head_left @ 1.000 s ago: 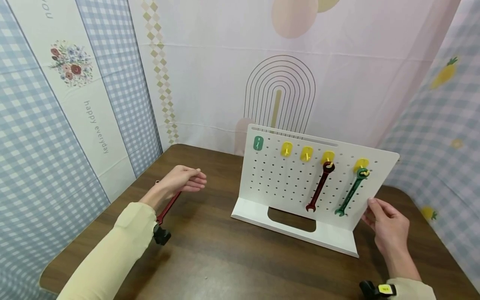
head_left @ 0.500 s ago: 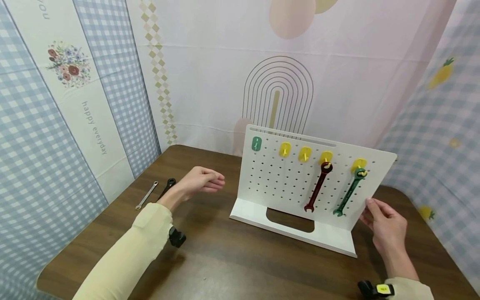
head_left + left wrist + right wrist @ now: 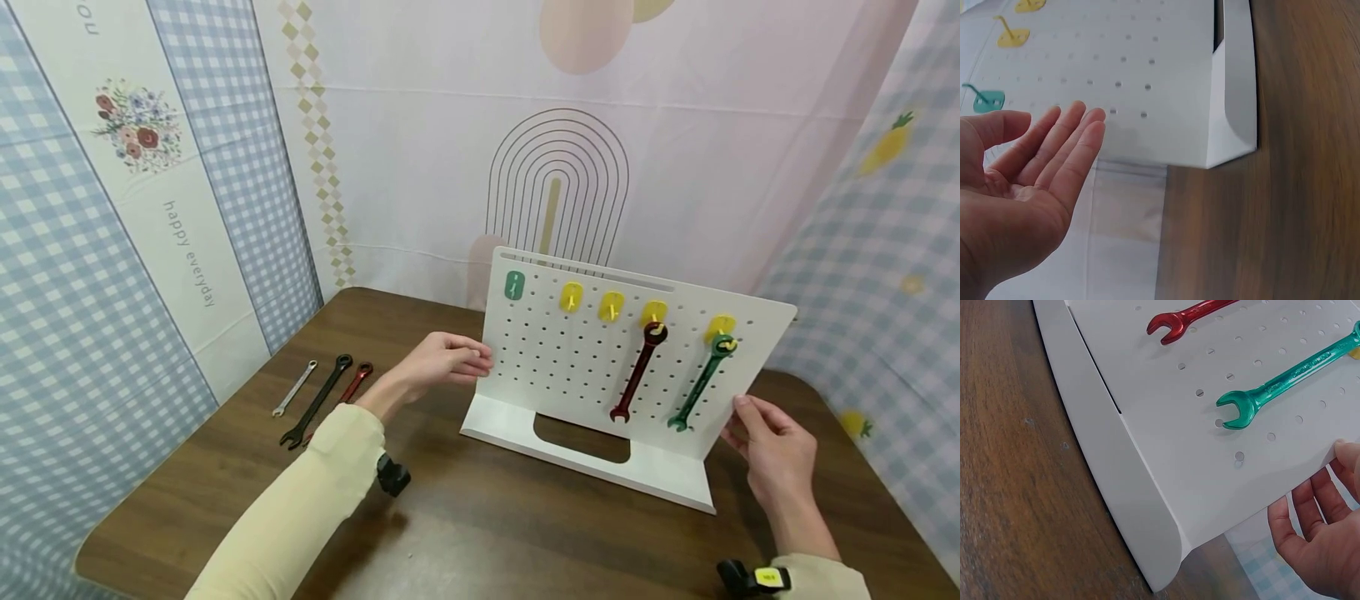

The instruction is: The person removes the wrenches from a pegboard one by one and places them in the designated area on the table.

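A white pegboard stand (image 3: 525, 354) stands upright on the table. My right hand (image 3: 780, 450) pinches its right edge, thumb on the front face and fingers behind, as the right wrist view also shows. At the opposite edge is my left hand (image 3: 442, 362), its fingers extended and holding nothing; in the left wrist view the fingertips (image 3: 1094, 128) overlap the board's side. A dark red combination wrench (image 3: 637, 371) and a green combination wrench (image 3: 701, 387) hang from yellow hooks on the right half. Two more yellow hooks (image 3: 611, 307) and a green hook (image 3: 514, 286) carry nothing.
Left of the board, a small silver wrench (image 3: 295, 389), a black wrench (image 3: 318, 404) and a red wrench (image 3: 356, 383) lie on the wooden table (image 3: 450, 517). My left sleeve partly covers the red one. Printed cloth (image 3: 405, 167) hangs behind the table.
My left hand has moved right, from above the loose wrenches to the board's left edge, uncovering those wrenches. My right hand stays at the right edge.
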Demonstrator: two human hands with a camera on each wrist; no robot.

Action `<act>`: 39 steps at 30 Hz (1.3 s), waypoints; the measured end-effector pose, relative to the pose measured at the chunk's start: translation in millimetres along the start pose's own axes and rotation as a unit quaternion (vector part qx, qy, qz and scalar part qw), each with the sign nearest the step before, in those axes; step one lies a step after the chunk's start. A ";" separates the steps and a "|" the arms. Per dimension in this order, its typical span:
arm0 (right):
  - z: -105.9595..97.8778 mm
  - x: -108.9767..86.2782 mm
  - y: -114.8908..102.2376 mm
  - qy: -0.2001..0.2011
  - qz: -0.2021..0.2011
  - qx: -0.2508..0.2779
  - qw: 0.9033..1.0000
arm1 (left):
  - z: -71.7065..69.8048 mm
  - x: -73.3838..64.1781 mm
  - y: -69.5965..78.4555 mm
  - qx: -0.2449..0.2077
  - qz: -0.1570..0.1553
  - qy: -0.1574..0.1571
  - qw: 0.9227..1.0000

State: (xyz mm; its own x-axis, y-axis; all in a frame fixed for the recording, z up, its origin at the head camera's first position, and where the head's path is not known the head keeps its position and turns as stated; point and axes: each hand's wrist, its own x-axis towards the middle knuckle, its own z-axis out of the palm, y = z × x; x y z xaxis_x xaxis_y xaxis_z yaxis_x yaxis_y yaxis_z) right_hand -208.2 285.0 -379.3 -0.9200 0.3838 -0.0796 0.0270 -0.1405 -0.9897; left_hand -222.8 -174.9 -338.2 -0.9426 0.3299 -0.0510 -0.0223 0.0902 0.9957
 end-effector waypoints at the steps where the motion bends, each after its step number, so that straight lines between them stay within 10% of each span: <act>1: -0.2 -0.1 0.1 0.000 0.001 0.000 1.000 | 2.4 1.1 0.4 0.000 0.000 -0.002 1.000; 39: 0.7 -2.4 -0.2 0.010 -0.001 -0.003 1.000 | 54.9 18.7 6.1 -0.007 0.039 -0.082 0.996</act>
State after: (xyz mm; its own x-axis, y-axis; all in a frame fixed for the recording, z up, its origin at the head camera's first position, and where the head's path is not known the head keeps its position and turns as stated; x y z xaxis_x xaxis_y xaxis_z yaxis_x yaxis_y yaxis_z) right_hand -206.3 283.5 -378.9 -0.9122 0.4021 -0.0789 0.0267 -0.1338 -0.9906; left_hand -222.3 -116.6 -337.3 -0.8742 0.4852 0.0165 0.0437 0.0448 0.9980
